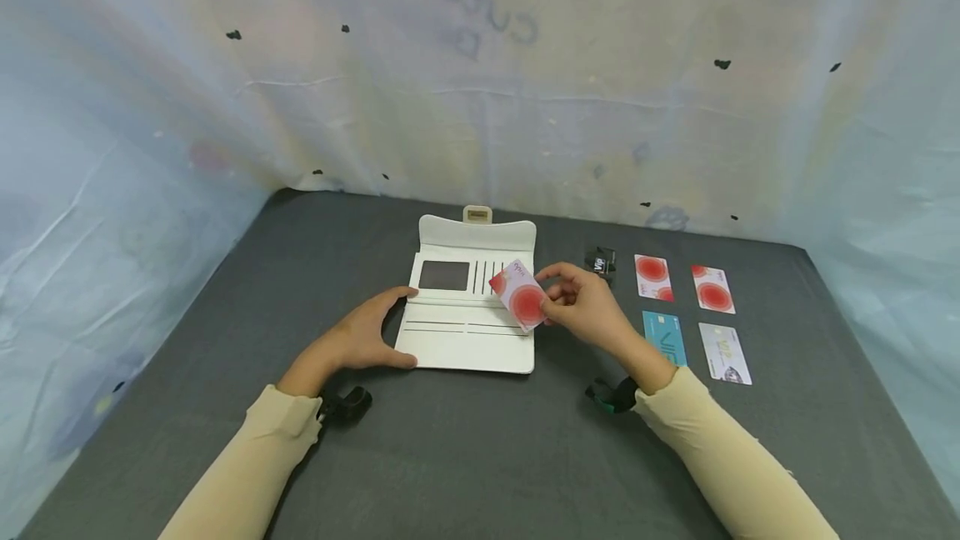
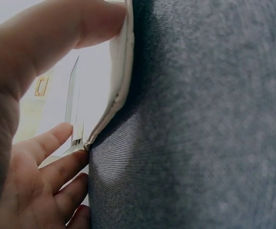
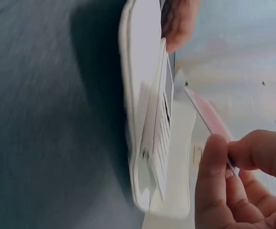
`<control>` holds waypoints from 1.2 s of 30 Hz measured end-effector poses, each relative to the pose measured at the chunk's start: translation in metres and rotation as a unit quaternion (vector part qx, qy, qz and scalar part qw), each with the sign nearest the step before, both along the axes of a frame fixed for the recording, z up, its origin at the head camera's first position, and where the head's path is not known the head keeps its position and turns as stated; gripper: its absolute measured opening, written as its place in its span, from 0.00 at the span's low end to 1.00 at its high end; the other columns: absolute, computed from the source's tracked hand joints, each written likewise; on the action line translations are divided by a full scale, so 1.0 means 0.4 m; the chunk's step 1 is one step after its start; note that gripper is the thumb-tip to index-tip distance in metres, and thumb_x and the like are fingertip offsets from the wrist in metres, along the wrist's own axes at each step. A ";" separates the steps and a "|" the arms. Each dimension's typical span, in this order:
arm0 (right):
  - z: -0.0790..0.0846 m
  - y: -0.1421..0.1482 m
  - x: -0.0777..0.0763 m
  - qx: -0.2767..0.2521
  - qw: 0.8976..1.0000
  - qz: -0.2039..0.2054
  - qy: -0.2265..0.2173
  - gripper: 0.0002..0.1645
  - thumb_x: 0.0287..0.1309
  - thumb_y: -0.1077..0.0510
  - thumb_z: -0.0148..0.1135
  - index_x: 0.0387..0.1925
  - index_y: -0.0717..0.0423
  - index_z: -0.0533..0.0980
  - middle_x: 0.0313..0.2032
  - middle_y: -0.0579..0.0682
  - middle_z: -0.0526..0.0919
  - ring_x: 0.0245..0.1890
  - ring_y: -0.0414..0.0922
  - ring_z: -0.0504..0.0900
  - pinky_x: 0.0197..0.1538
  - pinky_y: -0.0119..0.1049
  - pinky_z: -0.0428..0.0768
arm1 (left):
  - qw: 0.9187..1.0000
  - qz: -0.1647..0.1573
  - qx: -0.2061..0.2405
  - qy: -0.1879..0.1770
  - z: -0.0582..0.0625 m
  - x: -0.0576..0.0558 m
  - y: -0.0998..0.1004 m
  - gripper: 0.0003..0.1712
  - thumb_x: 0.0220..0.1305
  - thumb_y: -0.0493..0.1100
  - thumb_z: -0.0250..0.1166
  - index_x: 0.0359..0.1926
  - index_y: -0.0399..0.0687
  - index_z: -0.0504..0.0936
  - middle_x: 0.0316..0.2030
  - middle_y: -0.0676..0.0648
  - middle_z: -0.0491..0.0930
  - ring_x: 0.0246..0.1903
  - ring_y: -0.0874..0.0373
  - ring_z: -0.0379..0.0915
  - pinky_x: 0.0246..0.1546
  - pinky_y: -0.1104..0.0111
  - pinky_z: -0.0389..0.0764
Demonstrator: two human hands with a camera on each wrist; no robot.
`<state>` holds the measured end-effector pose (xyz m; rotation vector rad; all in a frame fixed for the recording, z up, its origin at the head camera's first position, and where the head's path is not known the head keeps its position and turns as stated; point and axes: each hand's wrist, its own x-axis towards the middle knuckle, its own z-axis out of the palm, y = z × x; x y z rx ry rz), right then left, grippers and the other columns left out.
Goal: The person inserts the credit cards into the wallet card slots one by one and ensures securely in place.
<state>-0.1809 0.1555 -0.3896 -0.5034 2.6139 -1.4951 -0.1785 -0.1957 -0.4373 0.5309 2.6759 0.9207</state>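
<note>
A white wallet [image 1: 457,348] lies unfolded on the dark cloth, its flap with a metal clasp pointing away. Slim card slots and a dark window panel show on its upper half. My left hand [image 1: 363,332] spreads along the wallet's left edge, its thumb resting on the lower corner and the fingers touching the side farther up. My right hand [image 1: 588,307] pinches a pink-and-white card [image 1: 521,294] with a red circle between thumb and fingers. That card is held tilted over the wallet's right part; in the right wrist view the card [image 3: 207,112] stands apart from the slots.
Right of the wallet lie two red-and-white cards [image 1: 652,277], a blue VIP card [image 1: 664,338], a white VIP card [image 1: 725,354] and a black Vip card [image 1: 602,263], partly behind my right hand. A pale sheet [image 1: 480,107] hangs around the table [image 1: 480,457].
</note>
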 end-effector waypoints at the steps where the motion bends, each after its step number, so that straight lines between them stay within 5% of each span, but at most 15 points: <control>1: -0.001 -0.011 -0.001 -0.005 1.000 0.003 -0.002 0.20 0.55 0.68 0.63 0.51 0.62 0.74 0.31 0.59 0.84 0.25 0.44 0.83 0.31 0.31 0.82 | 1.000 0.001 0.000 -0.001 0.002 0.000 0.000 0.60 0.40 0.60 0.77 0.72 0.52 0.57 0.71 0.40 0.58 0.70 0.41 0.54 0.65 0.43 0.61; 10: -0.017 -0.100 -0.022 -0.027 0.999 -0.004 -0.034 0.20 0.53 0.69 0.62 0.50 0.59 0.74 0.31 0.58 0.85 0.27 0.50 0.85 0.32 0.33 0.83 | 1.000 -0.001 -0.004 0.004 0.001 -0.001 -0.002 0.60 0.40 0.59 0.78 0.72 0.53 0.57 0.71 0.41 0.59 0.70 0.42 0.55 0.66 0.44 0.60; 36: -0.070 -0.216 -0.042 -0.065 0.996 -0.040 -0.046 0.20 0.48 0.73 0.61 0.45 0.59 0.74 0.27 0.55 0.80 0.22 0.37 0.77 0.30 0.29 0.81 | 1.000 -0.002 0.001 -0.003 -0.001 -0.004 -0.008 0.59 0.40 0.58 0.78 0.72 0.54 0.58 0.71 0.41 0.59 0.70 0.42 0.55 0.66 0.44 0.60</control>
